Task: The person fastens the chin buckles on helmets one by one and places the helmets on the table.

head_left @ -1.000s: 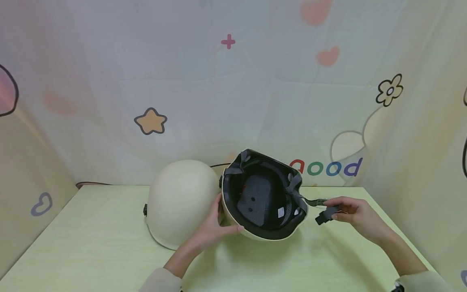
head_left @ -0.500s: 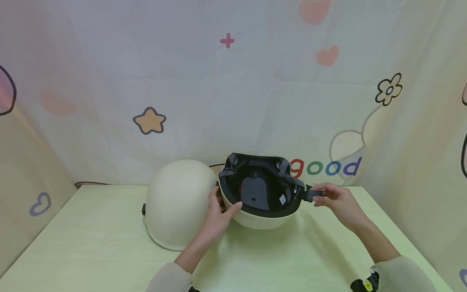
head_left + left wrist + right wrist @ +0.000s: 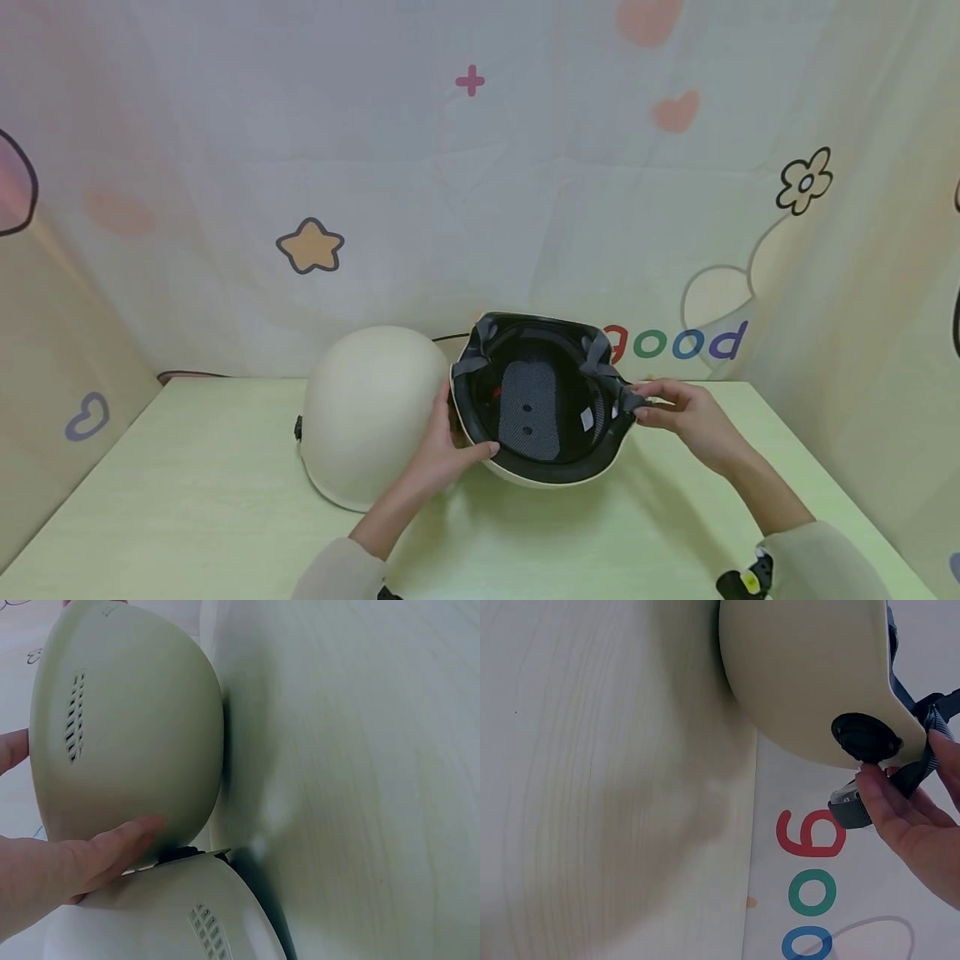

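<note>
A cream helmet [image 3: 528,400] is tipped with its black padded inside facing me. My left hand [image 3: 435,458] holds its left rim, thumb over the front edge, fingers round the side. With its fingertips and thumb, my right hand [image 3: 693,425] pinches the grey chin strap [image 3: 632,401] at the right rim. In the right wrist view, the strap's doubled end [image 3: 851,812] hangs below those fingers, beside a round black knob [image 3: 865,737] on the shell. Most of the buckle is hidden by my right hand. A second cream helmet [image 3: 375,417] sits dome up, close beside my left hand.
Both helmets are on a pale wood-grain table [image 3: 225,475]. A printed cloth backdrop [image 3: 487,208] stands behind and at both sides. A thin dark cable [image 3: 193,373] runs along the table's back edge.
My right hand has moved left, bringing the strap and its dark buckle in against the helmet's right rim. The helmet tipped back, then tilted towards me again. My left hand keeps its hold.
</note>
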`<state>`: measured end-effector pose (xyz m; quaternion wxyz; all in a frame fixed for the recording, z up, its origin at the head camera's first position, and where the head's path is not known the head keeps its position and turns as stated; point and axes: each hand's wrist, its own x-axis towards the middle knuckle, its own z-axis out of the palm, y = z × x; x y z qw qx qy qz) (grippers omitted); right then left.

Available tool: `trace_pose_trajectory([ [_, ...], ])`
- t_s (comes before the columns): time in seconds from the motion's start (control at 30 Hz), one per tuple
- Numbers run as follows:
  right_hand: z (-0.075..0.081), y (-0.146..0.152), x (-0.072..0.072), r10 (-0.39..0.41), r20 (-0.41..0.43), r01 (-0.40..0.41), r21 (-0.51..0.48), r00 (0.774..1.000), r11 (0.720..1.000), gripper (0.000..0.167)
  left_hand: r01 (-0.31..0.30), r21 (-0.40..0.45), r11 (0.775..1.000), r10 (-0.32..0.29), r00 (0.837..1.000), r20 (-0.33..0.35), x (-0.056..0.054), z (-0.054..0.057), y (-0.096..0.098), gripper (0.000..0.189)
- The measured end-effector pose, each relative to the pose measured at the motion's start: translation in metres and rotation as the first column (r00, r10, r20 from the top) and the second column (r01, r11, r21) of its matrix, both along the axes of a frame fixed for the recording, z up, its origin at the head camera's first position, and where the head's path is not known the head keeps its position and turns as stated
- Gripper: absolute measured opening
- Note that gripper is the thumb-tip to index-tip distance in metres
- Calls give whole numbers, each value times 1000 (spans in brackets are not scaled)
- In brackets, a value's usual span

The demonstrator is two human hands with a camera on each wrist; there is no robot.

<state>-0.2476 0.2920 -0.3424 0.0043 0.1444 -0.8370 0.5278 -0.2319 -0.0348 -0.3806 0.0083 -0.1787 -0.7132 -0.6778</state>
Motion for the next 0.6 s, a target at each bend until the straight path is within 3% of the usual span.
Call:
trace_pose_trajectory([
  [0.37,8,12,10,41,-9,-41,-1,999,999,25,17,-60,998,-10,993,119,14,4,-6,88],
  [0.47,9,16,14,69,-7,-69,10,998,998,24,-14,-105,994,24,995,94,17,5,-6,83],
  [0.6,10,19,16,88,-5,-88,18,996,996,24,-86,-180,980,88,996,3,19,7,-3,71],
])
